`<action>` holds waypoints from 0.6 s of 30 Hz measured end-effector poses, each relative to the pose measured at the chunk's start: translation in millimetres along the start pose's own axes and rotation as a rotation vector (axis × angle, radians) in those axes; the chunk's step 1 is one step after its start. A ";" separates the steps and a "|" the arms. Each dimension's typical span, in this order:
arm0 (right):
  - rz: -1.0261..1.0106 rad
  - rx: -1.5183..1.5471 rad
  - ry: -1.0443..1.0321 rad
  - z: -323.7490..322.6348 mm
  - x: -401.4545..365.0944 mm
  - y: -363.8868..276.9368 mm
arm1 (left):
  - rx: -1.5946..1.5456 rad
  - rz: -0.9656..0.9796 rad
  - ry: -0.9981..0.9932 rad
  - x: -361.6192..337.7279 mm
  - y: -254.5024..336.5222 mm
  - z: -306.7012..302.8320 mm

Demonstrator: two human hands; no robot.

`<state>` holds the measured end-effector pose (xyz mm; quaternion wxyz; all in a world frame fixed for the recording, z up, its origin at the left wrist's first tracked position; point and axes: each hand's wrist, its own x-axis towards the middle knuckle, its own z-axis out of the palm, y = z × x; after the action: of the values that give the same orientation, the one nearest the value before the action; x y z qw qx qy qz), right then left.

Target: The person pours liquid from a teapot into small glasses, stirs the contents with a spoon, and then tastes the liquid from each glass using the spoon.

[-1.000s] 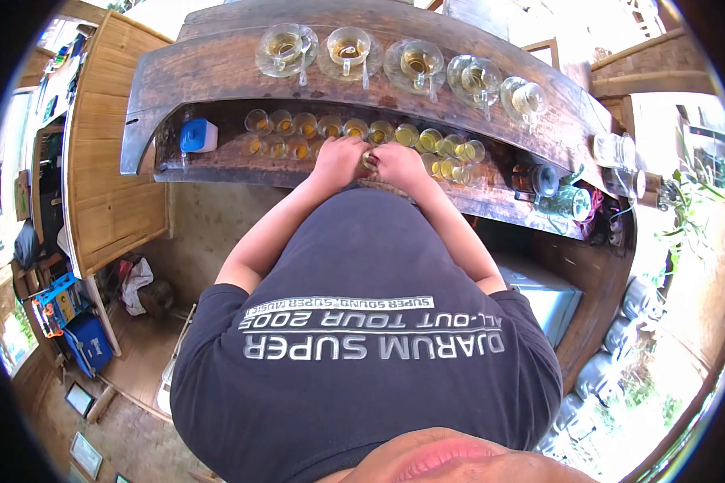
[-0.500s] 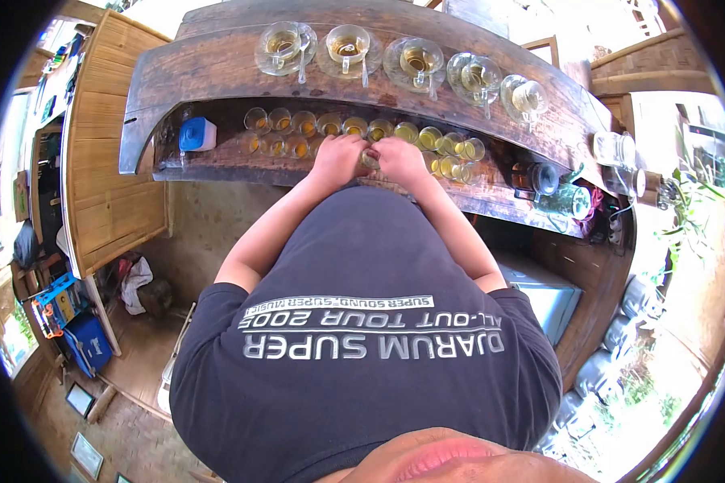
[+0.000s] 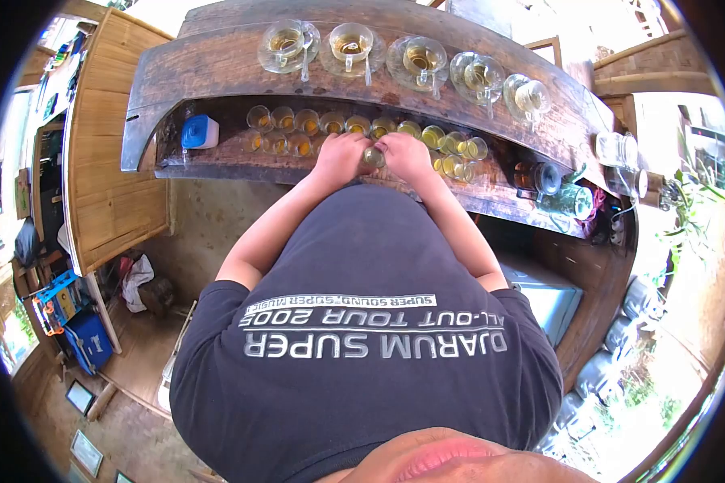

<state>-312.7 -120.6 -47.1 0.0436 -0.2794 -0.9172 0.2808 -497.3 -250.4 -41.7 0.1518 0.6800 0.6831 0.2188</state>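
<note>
Between my two hands is a small clear glass (image 3: 373, 158) at the front of the low shelf. My left hand (image 3: 342, 155) is curled against its left side, and my right hand (image 3: 405, 153) closes on it from the right. My fingertips are partly hidden behind my knuckles. Small glasses with orange-yellow contents, such as this one (image 3: 307, 122), stand in two rows left of and behind my hands. To the right are more glasses (image 3: 475, 148) with yellow contents.
Several glass cups on saucers (image 3: 352, 44) with spoons line the upper wooden counter (image 3: 217, 56). A blue-lidded container (image 3: 199, 132) stands at the shelf's left end. Glass jars (image 3: 572, 200) lie at the right, beside a pink-purple bundle. A wooden panel (image 3: 125, 145) rises at the left.
The small glass between my hands shows more fully now. My right hand has shifted slightly right. The camera view has moved a little.
</note>
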 end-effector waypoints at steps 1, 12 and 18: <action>-0.015 0.024 0.054 2.0 0.8 1.1 | -0.001 0.005 -0.002 0.6 -0.6 1.7; -0.047 -0.006 0.014 7.3 -4.2 0.7 | 0.007 0.000 -0.020 1.2 -4.3 5.5; -0.025 0.011 0.053 5.9 -2.9 0.1 | 0.016 -0.002 -0.009 0.2 -1.1 2.7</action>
<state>-311.6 -125.0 -51.9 0.0730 -0.2751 -0.9175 0.2779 -496.9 -250.0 -44.5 0.1497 0.6813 0.6849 0.2104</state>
